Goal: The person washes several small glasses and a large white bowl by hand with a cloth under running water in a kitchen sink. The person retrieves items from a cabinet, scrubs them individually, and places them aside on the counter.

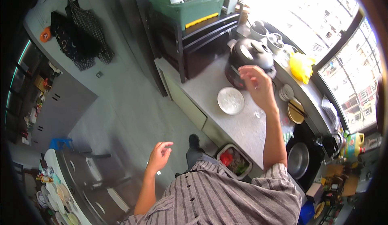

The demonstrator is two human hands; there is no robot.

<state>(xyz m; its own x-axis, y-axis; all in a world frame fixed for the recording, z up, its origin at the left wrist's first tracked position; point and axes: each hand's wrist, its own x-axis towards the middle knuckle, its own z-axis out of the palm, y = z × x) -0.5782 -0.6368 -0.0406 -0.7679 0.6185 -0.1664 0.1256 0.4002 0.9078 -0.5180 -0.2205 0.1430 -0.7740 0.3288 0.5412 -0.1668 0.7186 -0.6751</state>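
My right hand (257, 84) is raised over the counter, fingers loosely bent, with no object visible in it. In the picture it overlaps the front of a dark electric cooker (248, 55) with a domed lid; whether it touches the cooker I cannot tell. Just left of this hand, a white bowl (230, 101) with pale contents rests on the grey countertop (206, 76). My left hand (159, 155) hangs in the air above the floor at my left side, fingers slightly curled and apart, holding nothing.
A black rack (180, 52) carries a green dish bin (194, 12). Below the counter edge stands an open waste bin (250, 165). A steel pan (298, 161) sits on the dark cooktop at right. Chairs (100, 176) and a laden table (69, 205) are behind-left.
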